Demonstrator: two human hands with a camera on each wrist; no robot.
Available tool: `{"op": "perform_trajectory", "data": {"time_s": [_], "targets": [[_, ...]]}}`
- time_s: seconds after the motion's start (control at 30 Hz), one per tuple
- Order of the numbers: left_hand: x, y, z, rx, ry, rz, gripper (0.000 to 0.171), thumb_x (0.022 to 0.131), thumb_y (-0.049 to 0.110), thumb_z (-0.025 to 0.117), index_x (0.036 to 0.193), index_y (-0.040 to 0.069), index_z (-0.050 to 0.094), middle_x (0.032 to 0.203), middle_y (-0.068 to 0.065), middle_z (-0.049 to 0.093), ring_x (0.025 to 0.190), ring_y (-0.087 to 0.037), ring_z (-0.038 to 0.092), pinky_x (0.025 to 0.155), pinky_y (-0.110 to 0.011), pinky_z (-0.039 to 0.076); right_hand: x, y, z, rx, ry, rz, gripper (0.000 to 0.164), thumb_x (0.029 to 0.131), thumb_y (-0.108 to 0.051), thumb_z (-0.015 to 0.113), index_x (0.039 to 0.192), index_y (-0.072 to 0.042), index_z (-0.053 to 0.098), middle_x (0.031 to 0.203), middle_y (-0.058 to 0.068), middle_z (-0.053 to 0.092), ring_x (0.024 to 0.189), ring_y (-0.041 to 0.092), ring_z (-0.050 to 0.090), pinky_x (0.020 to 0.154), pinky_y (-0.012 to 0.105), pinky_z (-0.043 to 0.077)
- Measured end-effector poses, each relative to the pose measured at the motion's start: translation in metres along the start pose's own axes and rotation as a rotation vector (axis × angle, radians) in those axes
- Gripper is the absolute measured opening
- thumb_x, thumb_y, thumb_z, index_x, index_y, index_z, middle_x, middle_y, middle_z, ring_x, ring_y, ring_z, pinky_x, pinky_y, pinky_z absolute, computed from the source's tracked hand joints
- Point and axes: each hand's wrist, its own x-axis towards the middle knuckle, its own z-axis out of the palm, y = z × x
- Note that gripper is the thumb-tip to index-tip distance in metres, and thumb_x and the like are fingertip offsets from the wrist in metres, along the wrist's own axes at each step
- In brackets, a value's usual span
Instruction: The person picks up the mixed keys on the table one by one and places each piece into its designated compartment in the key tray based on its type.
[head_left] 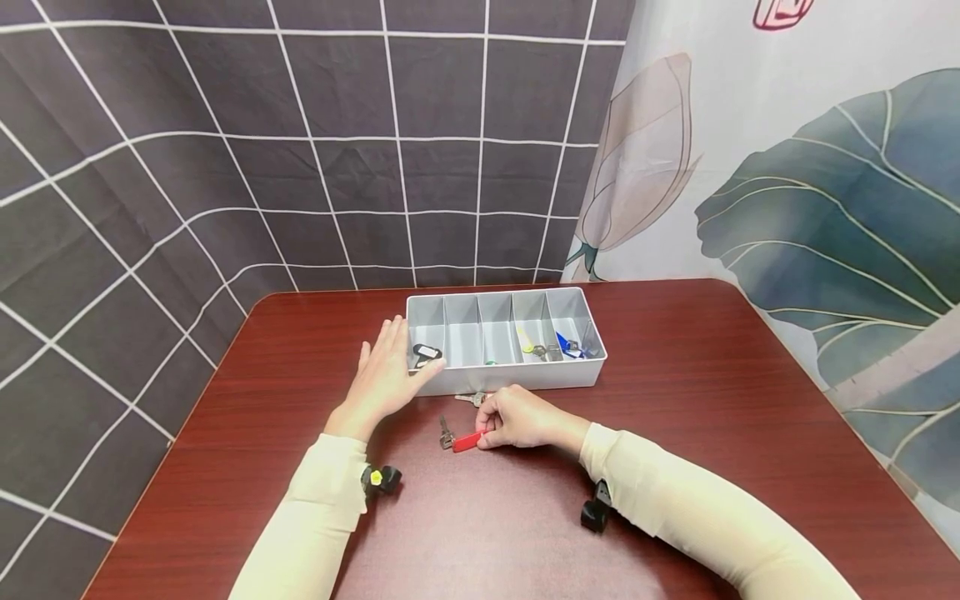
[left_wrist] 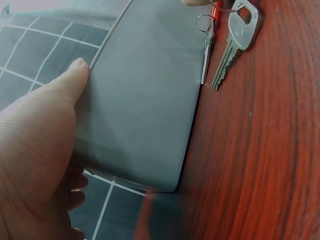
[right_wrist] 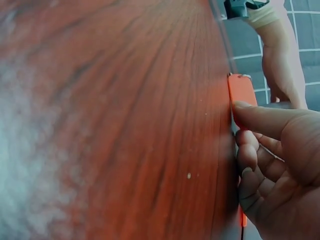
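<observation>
My right hand [head_left: 521, 419] pinches a red key tag [head_left: 467, 442] between thumb and fingers, low over the table in front of a grey divided box [head_left: 525, 377]. A metal key [head_left: 446, 433] hangs off the tag's left end on a ring. At the box's left end rests my left hand [head_left: 382, 375], its fingers extended along the side and its thumb at the front rim. Close against the box front lies another key [head_left: 471, 399] with a bit of red beside it, partly hidden by my right hand. In the left wrist view, the thumb [left_wrist: 75, 80] touches the rim.
Inside the box, a black key tag [head_left: 427, 352] lies in the leftmost compartment, a yellow tag [head_left: 524, 339] with keys further right, and a blue tag [head_left: 568, 345] in the rightmost. A bit of green [head_left: 491, 362] shows in the middle compartment. Curtains hang behind the brown table [head_left: 675, 358].
</observation>
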Motion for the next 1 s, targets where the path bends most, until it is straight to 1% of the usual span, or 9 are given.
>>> {"op": "perform_trajectory", "data": {"time_s": [0.3, 0.37, 0.5, 0.6, 0.8, 0.93, 1.0], "targets": [[0.000, 0.000, 0.001, 0.006, 0.001, 0.003, 0.111, 0.080, 0.081, 0.040, 0.152, 0.000, 0.018, 0.158, -0.015, 0.018, 0.146, -0.030, 0.011, 0.111, -0.062, 0.011, -0.002, 0.001, -0.003, 0.039, 0.046, -0.023, 0.009, 0.078, -0.020, 0.080, 0.076, -0.021, 0.071, 0.062, -0.015, 0.057, 0.058, -0.001, 0.052, 0.055, 0.020, 0.045], [0.000, -0.001, 0.002, 0.005, 0.003, 0.003, 0.111, 0.080, 0.081, 0.040, 0.152, 0.000, 0.018, 0.158, -0.015, 0.018, 0.146, -0.030, 0.011, 0.111, -0.062, 0.011, -0.002, 0.000, -0.004, 0.045, 0.057, -0.029, 0.008, 0.079, -0.020, 0.080, 0.077, -0.021, 0.072, 0.061, -0.015, 0.057, 0.056, -0.001, 0.052, 0.054, 0.019, 0.045], [0.000, -0.001, 0.002, 0.002, 0.005, 0.002, 0.111, 0.080, 0.081, 0.040, 0.152, 0.000, 0.019, 0.158, -0.015, 0.018, 0.146, -0.030, 0.011, 0.111, -0.062, 0.011, -0.002, -0.002, -0.006, 0.097, 0.059, -0.020, 0.007, 0.081, -0.019, 0.078, 0.078, -0.020, 0.072, 0.058, -0.014, 0.058, 0.049, 0.001, 0.054, 0.050, 0.020, 0.046], [0.000, -0.001, 0.003, -0.001, 0.007, 0.000, 0.109, 0.081, 0.080, 0.042, 0.152, 0.000, 0.019, 0.158, -0.015, 0.018, 0.146, -0.030, 0.011, 0.111, -0.062, 0.012, -0.003, -0.003, -0.008, 0.136, 0.059, -0.011, 0.006, 0.082, -0.017, 0.077, 0.078, -0.019, 0.073, 0.057, -0.011, 0.060, 0.045, 0.006, 0.057, 0.048, 0.021, 0.047], [-0.001, -0.001, 0.002, -0.003, 0.007, -0.001, 0.106, 0.082, 0.075, 0.047, 0.152, 0.000, 0.019, 0.158, -0.015, 0.018, 0.146, -0.031, 0.012, 0.111, -0.062, 0.012, -0.004, -0.004, -0.011, 0.175, 0.083, -0.024, 0.005, 0.083, -0.016, 0.076, 0.079, -0.017, 0.073, 0.061, 0.000, 0.066, 0.049, 0.015, 0.061, 0.047, 0.022, 0.047], [-0.001, -0.001, 0.001, -0.001, 0.005, -0.001, 0.107, 0.082, 0.076, 0.046, 0.152, 0.000, 0.019, 0.158, -0.015, 0.017, 0.146, -0.031, 0.012, 0.111, -0.062, 0.011, -0.005, -0.005, -0.015, 0.203, 0.101, -0.021, 0.005, 0.083, -0.018, 0.076, 0.080, -0.014, 0.075, 0.062, 0.004, 0.067, 0.049, 0.012, 0.059, 0.048, 0.021, 0.046], [0.000, -0.001, 0.001, -0.001, 0.004, -0.002, 0.107, 0.082, 0.077, 0.045, 0.152, 0.000, 0.018, 0.158, -0.015, 0.017, 0.146, -0.031, 0.012, 0.111, -0.062, 0.011, -0.005, -0.005, -0.017, 0.220, 0.109, -0.015, 0.006, 0.083, -0.019, 0.076, 0.081, -0.014, 0.075, 0.062, 0.004, 0.066, 0.049, 0.010, 0.057, 0.048, 0.021, 0.046]]}}
